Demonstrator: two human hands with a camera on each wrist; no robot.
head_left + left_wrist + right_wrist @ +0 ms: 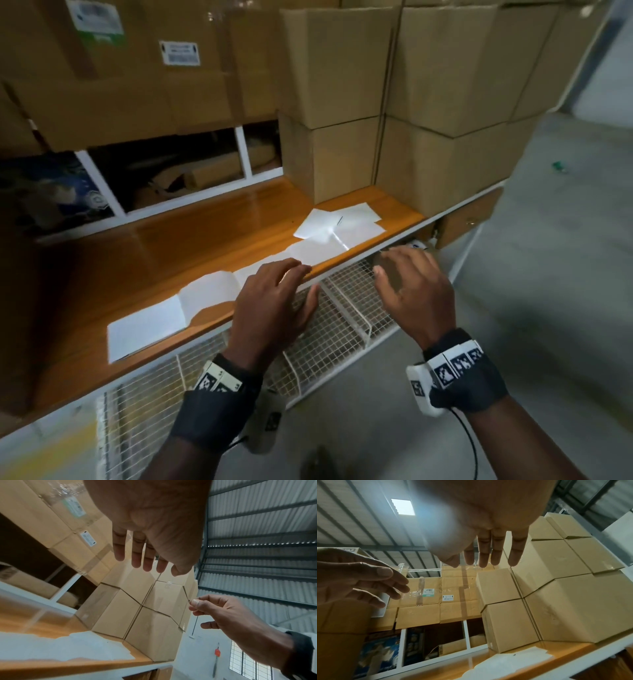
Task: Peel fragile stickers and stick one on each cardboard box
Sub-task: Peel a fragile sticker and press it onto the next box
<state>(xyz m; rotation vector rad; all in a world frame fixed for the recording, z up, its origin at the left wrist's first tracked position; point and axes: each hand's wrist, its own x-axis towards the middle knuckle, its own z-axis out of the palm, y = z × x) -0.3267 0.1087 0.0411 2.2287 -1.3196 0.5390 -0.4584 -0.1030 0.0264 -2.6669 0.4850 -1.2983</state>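
Sticker strip (191,301) lies white side up along the front edge of the wooden surface (144,246), running rightward to loose sheets (339,222) near the front right corner, just before the plain cardboard boxes (342,154) stacked at the right end. No fragile print can be read on it. Your left hand (270,308) hovers at the front edge over the strip, fingers straight, grip released. Your right hand (411,291) hangs beyond the front edge, fingers loosely extended, grasping nothing in the wrist view. In my judgement the step in hand is lifting one sticker: flatten the strip with the left fingers, pick a corner with the right, and peel slowly and low to avoid tearing or creasing.
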